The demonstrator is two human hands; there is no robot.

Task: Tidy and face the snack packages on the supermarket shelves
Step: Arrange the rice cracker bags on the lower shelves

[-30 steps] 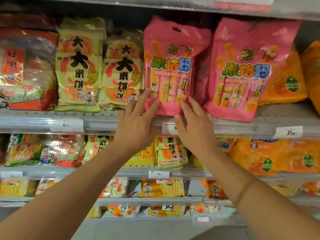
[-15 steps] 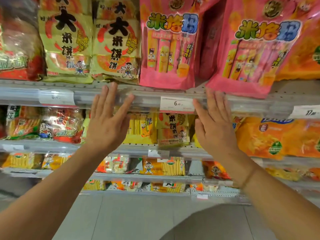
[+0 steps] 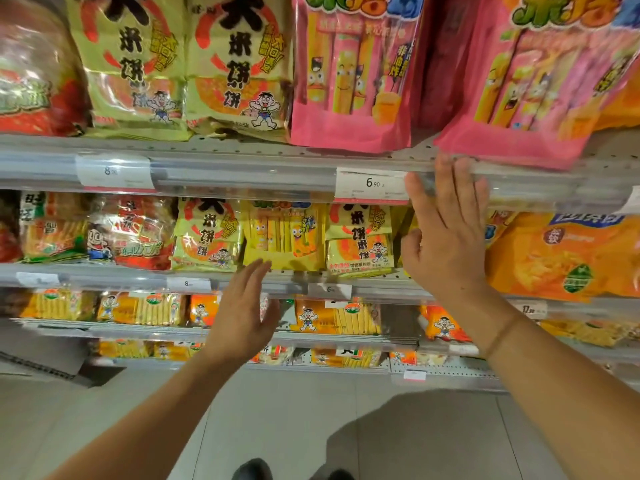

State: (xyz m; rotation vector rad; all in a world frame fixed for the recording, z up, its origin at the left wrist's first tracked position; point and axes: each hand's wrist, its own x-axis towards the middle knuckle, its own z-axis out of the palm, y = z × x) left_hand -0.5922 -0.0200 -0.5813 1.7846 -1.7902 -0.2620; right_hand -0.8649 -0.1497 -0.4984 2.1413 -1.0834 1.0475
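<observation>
Snack packages (image 3: 349,71) fill shelves; both hands (fingers straight) hold nothing.

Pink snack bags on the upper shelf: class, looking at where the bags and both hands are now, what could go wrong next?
1. The right-hand pink bag overhangs the shelf edge; the right hand just below could knock it off.
2. The left hand reaches toward the yellow packs; a careless push could topple them out of line.
</observation>
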